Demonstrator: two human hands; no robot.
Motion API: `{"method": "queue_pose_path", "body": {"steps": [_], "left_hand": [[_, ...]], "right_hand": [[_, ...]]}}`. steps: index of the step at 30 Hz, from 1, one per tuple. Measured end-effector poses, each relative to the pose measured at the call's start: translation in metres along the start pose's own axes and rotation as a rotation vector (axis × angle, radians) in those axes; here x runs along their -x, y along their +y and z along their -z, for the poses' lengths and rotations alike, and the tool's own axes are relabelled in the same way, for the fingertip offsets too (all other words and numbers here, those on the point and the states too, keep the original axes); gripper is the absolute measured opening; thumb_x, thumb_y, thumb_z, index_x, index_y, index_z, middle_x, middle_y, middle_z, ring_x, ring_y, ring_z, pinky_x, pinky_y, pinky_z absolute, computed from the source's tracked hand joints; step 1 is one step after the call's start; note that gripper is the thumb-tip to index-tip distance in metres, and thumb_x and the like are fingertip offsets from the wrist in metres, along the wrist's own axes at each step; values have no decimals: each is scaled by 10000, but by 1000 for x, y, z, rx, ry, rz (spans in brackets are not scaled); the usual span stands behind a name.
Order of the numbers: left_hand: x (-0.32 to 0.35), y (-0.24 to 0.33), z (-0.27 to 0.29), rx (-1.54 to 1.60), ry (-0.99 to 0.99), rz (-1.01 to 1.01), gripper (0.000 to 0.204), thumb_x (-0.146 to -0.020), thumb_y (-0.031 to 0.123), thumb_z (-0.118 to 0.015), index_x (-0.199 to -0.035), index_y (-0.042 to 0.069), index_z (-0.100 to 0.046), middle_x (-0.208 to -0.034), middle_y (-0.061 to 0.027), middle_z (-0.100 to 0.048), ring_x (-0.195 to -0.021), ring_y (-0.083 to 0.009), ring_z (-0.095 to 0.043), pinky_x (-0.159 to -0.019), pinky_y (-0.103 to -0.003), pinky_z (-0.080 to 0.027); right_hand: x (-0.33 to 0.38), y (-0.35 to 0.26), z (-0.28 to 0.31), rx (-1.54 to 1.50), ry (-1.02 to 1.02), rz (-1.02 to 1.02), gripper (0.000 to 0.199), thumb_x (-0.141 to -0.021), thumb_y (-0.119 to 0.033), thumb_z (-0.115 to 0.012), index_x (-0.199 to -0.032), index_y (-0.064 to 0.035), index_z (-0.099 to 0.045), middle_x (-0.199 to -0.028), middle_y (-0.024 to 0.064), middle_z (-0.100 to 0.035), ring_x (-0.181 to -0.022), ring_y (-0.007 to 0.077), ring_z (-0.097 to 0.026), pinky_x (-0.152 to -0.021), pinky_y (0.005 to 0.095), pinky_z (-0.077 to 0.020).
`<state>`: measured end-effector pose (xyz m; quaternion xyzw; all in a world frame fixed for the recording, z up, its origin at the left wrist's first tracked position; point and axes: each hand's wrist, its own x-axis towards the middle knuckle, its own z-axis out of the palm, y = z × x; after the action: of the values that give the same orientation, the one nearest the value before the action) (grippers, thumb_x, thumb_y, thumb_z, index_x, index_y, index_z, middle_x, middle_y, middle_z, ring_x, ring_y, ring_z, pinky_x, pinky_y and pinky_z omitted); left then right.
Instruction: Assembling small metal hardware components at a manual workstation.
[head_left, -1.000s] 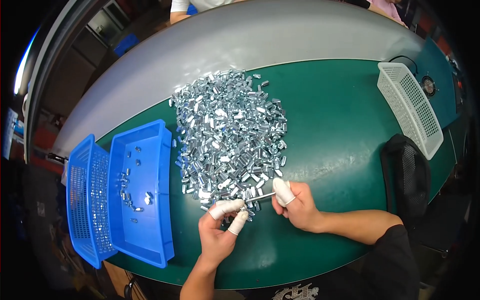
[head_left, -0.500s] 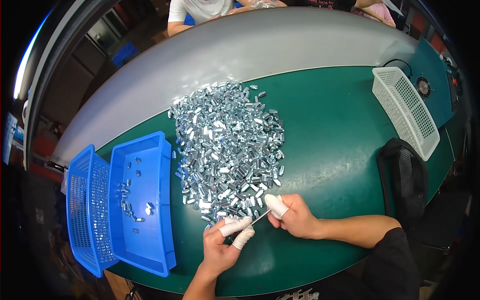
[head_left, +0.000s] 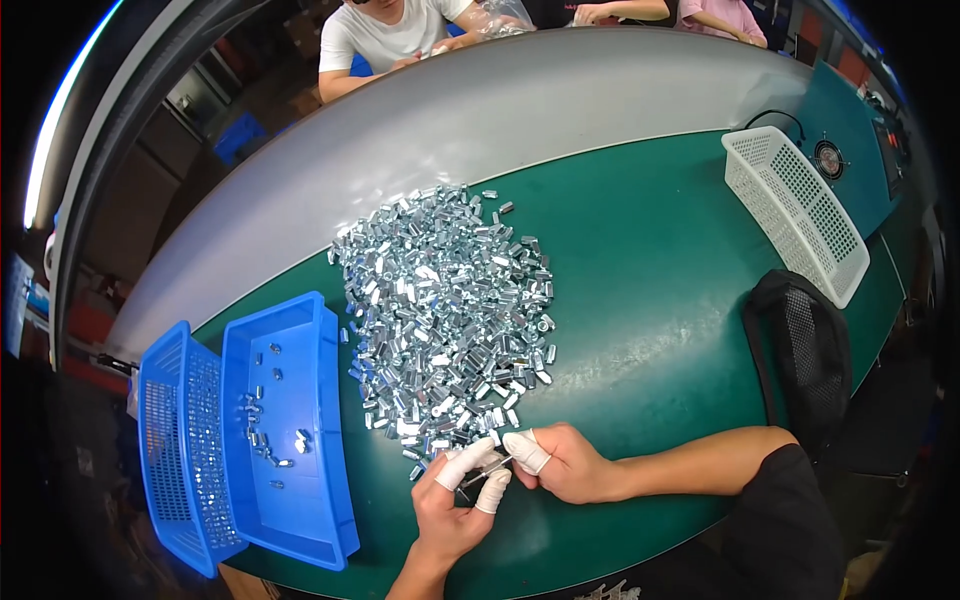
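Both hands meet at the near edge of a big heap of short, shiny hex metal nuts (head_left: 445, 310), long in shape. White finger cots cover some fingertips on each hand. My left hand (head_left: 447, 520) is closed, its thumb and fingers pinching around a small metal piece that is mostly hidden. A thin metal rod (head_left: 488, 469) runs between the two hands. My right hand (head_left: 580, 467) is closed on the rod's right end, its fingertips close against those of the left. Whether the rod passes through the pinched piece cannot be made out.
On the left, a blue tray (head_left: 300, 535) holds several loose nuts, beside a perforated blue basket (head_left: 165, 440). A white perforated basket (head_left: 800, 215), a black mesh pouch (head_left: 803, 345) and a small fan (head_left: 828, 158) are at right. People sit across the grey table (head_left: 600, 95).
My right hand has moved left and down, closing the gap to my left hand; less of the rod shows between them. The whole view has shifted slightly, showing more of the people opposite.
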<state>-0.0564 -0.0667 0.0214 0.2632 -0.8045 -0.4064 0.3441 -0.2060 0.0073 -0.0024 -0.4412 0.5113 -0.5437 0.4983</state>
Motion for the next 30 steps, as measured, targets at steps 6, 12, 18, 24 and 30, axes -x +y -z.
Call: {"method": "queue_pose_path", "body": {"steps": [6, 12, 18, 24, 30], "left_hand": [[6, -10, 10, -85, -128, 38, 346, -953, 204, -462, -800, -48, -643, -648, -103, -622, -575, -165, -596, -512, -275, -454], [14, -4, 5, 179, -156, 215, 111, -849, 80, -609, -814, -13, -657, -699, -115, -640, -596, -237, -605, -548, -302, -465], [-3, 22, 24, -254, -23, -80, 174, -713, 22, -728, -876, 19, -668, -759, -89, -655, -674, -223, -604, -620, -300, -470], [5, 15, 110, -828, 333, -21, 205, -752, 24, -688, -951, 6, -646, -864, -124, -647, -763, -272, -604, -716, -328, -477], [-6, 7, 95, -1148, 502, -87, 245, -775, 12, -643, -1020, 12, -630, -886, -135, -633, -752, -306, -603, -704, -383, -482]], "right_hand": [[4, -14, 4, -73, 17, -104, 437, -981, -273, -414, -624, -34, -497, -558, 9, -484, -529, 93, -425, -509, 264, -368], [6, -14, 2, -43, -51, -64, 438, -980, -281, -420, -622, -41, -498, -563, 1, -485, -539, 80, -428, -511, 258, -368], [6, -12, 7, -65, 37, -115, 482, -981, -367, -374, -620, -80, -512, -534, -4, -497, -446, 48, -417, -423, 210, -332], [-9, 0, 21, -78, 210, -62, 419, -982, -337, -387, -683, -64, -494, -516, 3, -460, -422, 49, -377, -395, 210, -290], [-7, 12, 19, -32, 152, -39, 392, -981, -327, -385, -714, -69, -511, -536, 11, -492, -420, 47, -390, -387, 201, -293]]}}
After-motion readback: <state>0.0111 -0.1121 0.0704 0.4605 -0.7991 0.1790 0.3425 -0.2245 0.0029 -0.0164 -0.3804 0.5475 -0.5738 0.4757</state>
